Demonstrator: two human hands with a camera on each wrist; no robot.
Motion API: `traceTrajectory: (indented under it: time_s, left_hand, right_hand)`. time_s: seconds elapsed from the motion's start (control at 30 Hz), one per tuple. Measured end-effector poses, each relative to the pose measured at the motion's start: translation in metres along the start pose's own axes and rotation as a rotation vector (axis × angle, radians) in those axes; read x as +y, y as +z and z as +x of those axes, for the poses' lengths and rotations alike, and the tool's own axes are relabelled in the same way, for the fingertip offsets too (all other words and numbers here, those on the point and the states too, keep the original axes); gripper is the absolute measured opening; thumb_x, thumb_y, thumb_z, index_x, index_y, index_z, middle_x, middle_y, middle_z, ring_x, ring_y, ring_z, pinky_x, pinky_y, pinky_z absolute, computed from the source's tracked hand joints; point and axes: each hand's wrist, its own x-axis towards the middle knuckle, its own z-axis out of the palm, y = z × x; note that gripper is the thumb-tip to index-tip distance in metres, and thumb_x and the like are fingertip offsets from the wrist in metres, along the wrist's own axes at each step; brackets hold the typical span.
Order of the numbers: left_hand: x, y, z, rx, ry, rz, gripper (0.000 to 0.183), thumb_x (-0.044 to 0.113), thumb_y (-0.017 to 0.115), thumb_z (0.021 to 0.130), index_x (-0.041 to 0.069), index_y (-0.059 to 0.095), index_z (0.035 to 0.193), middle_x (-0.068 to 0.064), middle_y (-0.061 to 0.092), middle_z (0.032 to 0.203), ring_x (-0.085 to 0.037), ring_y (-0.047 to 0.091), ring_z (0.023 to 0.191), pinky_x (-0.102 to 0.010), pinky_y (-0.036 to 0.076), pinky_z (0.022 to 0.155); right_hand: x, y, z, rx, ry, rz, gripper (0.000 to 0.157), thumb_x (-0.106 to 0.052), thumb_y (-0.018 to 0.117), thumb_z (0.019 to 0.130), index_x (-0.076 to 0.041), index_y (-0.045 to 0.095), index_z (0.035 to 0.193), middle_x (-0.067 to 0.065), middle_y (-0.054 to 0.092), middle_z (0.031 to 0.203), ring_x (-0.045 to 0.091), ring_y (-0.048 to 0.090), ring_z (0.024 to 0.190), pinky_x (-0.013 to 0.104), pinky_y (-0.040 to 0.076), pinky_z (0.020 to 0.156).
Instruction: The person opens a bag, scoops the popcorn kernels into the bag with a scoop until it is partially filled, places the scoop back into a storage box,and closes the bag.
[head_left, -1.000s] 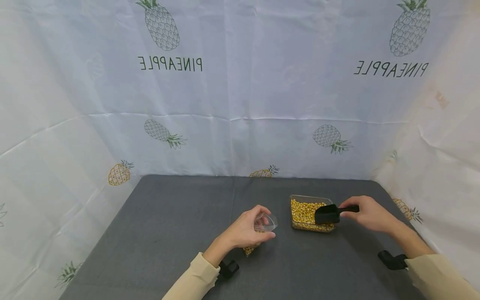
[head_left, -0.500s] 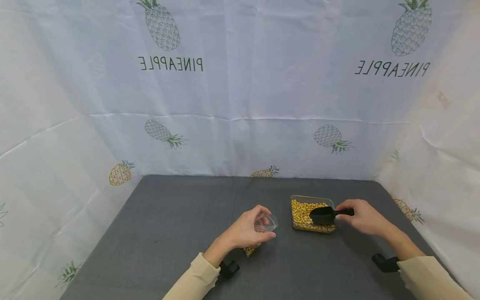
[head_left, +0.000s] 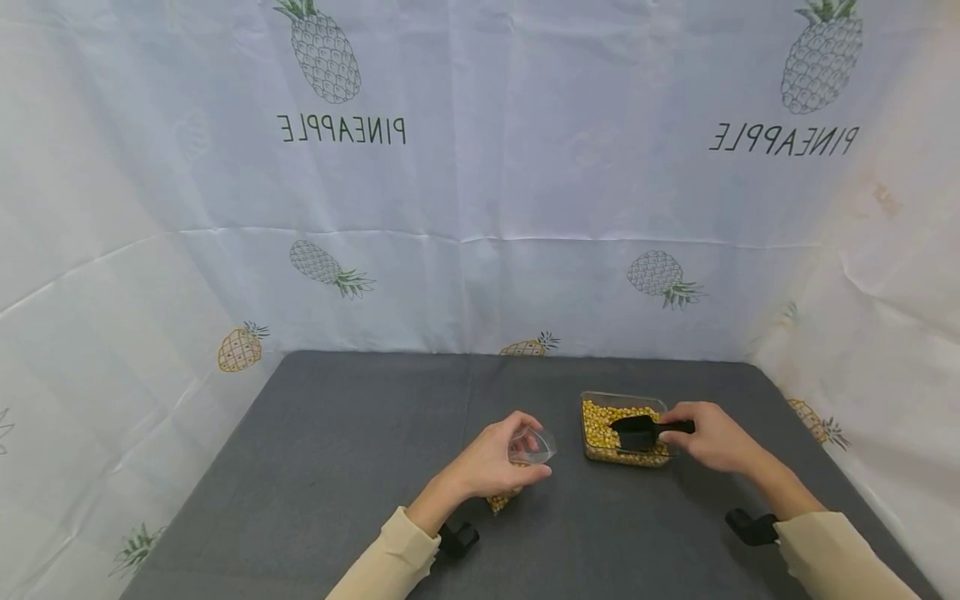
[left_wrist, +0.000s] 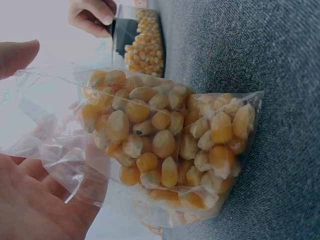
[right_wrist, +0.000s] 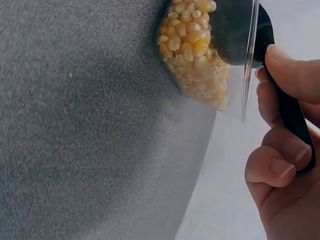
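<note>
My left hand holds a clear plastic bag at its mouth, thumb and fingers spread around the opening. Corn kernels fill the bag's lower part, and its base rests on the grey table. To the right stands a clear rectangular container with a layer of yellow corn kernels. A black scoop dips into that container, its blade among the kernels at the right side. My right hand grips the scoop's handle between thumb and curled fingers, just over the container's right rim.
The grey tabletop extends left of the bag and behind the container. A white curtain with pineapple prints hangs behind and at both sides. Black wrist mounts sit below each forearm.
My right hand has moved left and slightly down, pushing the scoop's blade from above the right side of the container lower among the kernels. The left hand and bag have stayed put.
</note>
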Motion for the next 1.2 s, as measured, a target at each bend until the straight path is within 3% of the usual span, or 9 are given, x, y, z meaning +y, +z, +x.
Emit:
traceTrajectory:
  time_s: [0.27, 0.43, 0.53, 0.67, 0.77, 0.93, 1.2]
  left_hand:
    - [0.000, 0.001, 0.000, 0.001, -0.004, -0.011, 0.048, 0.034, 0.074, 0.093, 0.016, 0.053, 0.132, 0.006, 0.060, 0.106, -0.005, 0.063, 0.092, -0.026, 0.054, 0.088]
    - [0.000, 0.002, -0.001, 0.000, 0.005, -0.006, 0.047, 0.033, 0.074, 0.093, 0.013, 0.053, 0.132, 0.005, 0.060, 0.105, -0.005, 0.063, 0.090, -0.027, 0.055, 0.086]
    - [0.000, 0.002, -0.001, -0.002, 0.002, -0.006, 0.048, 0.033, 0.074, 0.093, 0.013, 0.053, 0.132, 0.005, 0.060, 0.105, -0.005, 0.063, 0.090, -0.027, 0.055, 0.086]
    - [0.000, 0.001, 0.000, -0.005, -0.003, -0.005, 0.048, 0.033, 0.073, 0.094, 0.013, 0.053, 0.132, 0.004, 0.060, 0.105, -0.006, 0.063, 0.091, -0.027, 0.055, 0.087]
    - [0.001, 0.001, 0.000, -0.005, -0.006, -0.005, 0.048, 0.033, 0.073, 0.094, 0.013, 0.053, 0.132, 0.004, 0.060, 0.106, -0.006, 0.063, 0.091, -0.027, 0.055, 0.087]
    - [0.001, 0.001, 0.000, -0.001, -0.008, -0.002, 0.048, 0.033, 0.074, 0.093, 0.013, 0.053, 0.132, 0.005, 0.060, 0.105, -0.006, 0.062, 0.090, -0.027, 0.054, 0.087]
    - [0.000, 0.001, 0.000, 0.002, -0.007, 0.016, 0.048, 0.034, 0.074, 0.093, 0.015, 0.053, 0.132, 0.003, 0.061, 0.106, -0.006, 0.062, 0.092, -0.028, 0.054, 0.086]
  right_hand:
    - [0.001, 0.004, 0.001, 0.000, 0.011, 0.019, 0.028, -0.015, 0.073, 0.095, 0.004, 0.072, 0.115, 0.024, 0.067, 0.116, 0.047, 0.061, 0.107, 0.053, 0.054, 0.078]
    - [-0.001, 0.007, 0.003, -0.003, 0.022, 0.020, 0.028, -0.013, 0.072, 0.094, 0.004, 0.072, 0.117, 0.021, 0.067, 0.115, 0.035, 0.064, 0.097, 0.039, 0.047, 0.068]
    - [-0.002, 0.008, 0.003, -0.003, 0.021, 0.023, 0.028, -0.013, 0.073, 0.094, 0.005, 0.072, 0.117, 0.021, 0.068, 0.114, 0.034, 0.064, 0.096, 0.037, 0.043, 0.067]
    - [-0.004, 0.007, 0.004, 0.001, 0.021, 0.022, 0.028, -0.013, 0.073, 0.094, 0.005, 0.072, 0.116, 0.030, 0.064, 0.122, 0.053, 0.056, 0.116, 0.054, 0.052, 0.081]
    - [-0.006, 0.006, 0.005, -0.001, 0.033, 0.021, 0.028, -0.013, 0.073, 0.094, 0.004, 0.073, 0.117, 0.037, 0.059, 0.128, 0.060, 0.046, 0.125, 0.068, 0.044, 0.093]
    - [-0.008, 0.006, 0.007, -0.017, 0.053, 0.017, 0.027, -0.012, 0.072, 0.094, 0.004, 0.073, 0.117, 0.040, 0.055, 0.131, 0.062, 0.041, 0.129, 0.071, 0.040, 0.097]
    - [-0.009, 0.007, 0.012, -0.037, 0.060, 0.031, 0.024, -0.010, 0.070, 0.095, 0.003, 0.073, 0.115, 0.036, 0.060, 0.128, 0.061, 0.040, 0.131, 0.070, 0.039, 0.099]
